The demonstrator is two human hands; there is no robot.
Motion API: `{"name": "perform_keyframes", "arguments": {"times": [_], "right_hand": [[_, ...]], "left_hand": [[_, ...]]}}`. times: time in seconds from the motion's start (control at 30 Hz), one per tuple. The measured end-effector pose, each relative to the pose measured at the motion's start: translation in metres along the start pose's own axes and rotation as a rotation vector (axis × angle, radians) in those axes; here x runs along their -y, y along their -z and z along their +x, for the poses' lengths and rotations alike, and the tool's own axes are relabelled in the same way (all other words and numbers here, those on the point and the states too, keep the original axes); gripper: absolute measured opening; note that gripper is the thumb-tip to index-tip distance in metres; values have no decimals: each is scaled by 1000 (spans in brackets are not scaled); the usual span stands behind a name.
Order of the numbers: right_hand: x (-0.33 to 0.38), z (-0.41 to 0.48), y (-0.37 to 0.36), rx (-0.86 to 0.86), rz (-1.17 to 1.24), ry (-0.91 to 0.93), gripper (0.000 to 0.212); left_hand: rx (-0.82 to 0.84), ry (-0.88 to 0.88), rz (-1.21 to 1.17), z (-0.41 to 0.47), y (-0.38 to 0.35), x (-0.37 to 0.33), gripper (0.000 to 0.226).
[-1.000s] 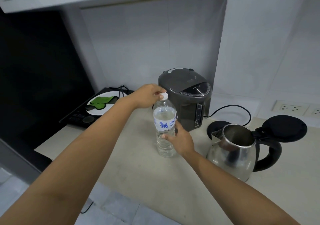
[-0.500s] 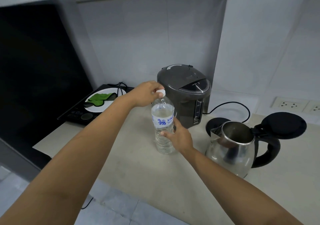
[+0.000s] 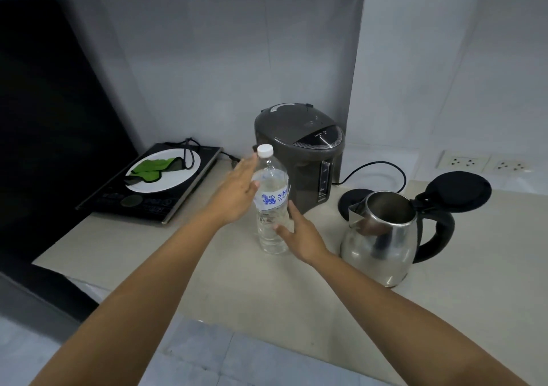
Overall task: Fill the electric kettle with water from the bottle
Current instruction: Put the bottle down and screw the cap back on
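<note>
Left hand (image 3: 237, 195) is off the small white cap (image 3: 264, 150) now, flat and released beside the clear plastic water bottle (image 3: 271, 207) standing between the hands. Right hand (image 3: 302, 237) touches its lower half, can't tell if it's gripping. I'd clamp low, then twist; the lid-open steel kettle (image 3: 382, 243) waits right of it.

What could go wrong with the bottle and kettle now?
The bottle stands tall and narrow, with the left hand and right hand loose beside it; a bump might tip it. Its cap is on, so tilting now pours nothing. The kettle sits beside its black base and a cord, so spilled water could reach them.
</note>
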State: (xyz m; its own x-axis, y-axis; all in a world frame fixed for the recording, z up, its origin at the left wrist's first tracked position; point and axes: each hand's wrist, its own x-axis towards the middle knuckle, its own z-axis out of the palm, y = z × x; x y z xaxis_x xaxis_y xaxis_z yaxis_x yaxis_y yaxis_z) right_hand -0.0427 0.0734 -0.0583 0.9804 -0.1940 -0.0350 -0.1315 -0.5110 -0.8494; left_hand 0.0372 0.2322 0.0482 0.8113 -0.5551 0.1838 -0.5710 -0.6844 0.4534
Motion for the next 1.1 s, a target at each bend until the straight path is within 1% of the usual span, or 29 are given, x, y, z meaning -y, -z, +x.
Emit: {"name": "perform_keyframes", "arguments": {"times": [0.17, 0.23, 0.33, 0.5, 0.63, 0.77, 0.9, 1.0, 1.1], "right_hand": [[-28, -44, -8, -70, -124, -77, 79], [-39, -62, -10, -87, -140, -136, 77], [-49, -87, -10, -145, -88, -187, 76], [-51, -128, 5, -313, 31, -194, 74], [-49, -157, 34, -491, 114, -177, 70], [-55, -175, 73, -642, 125, -186, 64], [-61, -177, 118, -779, 158, -219, 66], [-65, -165, 154, -811, 186, -216, 72], [-66, -150, 182, -787, 215, -198, 78]], "left_hand": [[-44, 18, -37, -49, -45, 17, 68], [16, 38, -53, -67, -65, 20, 70], [138, 34, -33, -83, -94, 23, 71], [226, -30, -67, -86, -120, 0, 76], [281, -86, -104, -76, -134, -21, 77], [315, -53, -172, -63, -148, -45, 80], [352, -45, -217, -58, -163, -65, 86], [346, -27, -274, -49, -172, -77, 96], [334, 23, -379, -37, -177, -89, 106]]}}
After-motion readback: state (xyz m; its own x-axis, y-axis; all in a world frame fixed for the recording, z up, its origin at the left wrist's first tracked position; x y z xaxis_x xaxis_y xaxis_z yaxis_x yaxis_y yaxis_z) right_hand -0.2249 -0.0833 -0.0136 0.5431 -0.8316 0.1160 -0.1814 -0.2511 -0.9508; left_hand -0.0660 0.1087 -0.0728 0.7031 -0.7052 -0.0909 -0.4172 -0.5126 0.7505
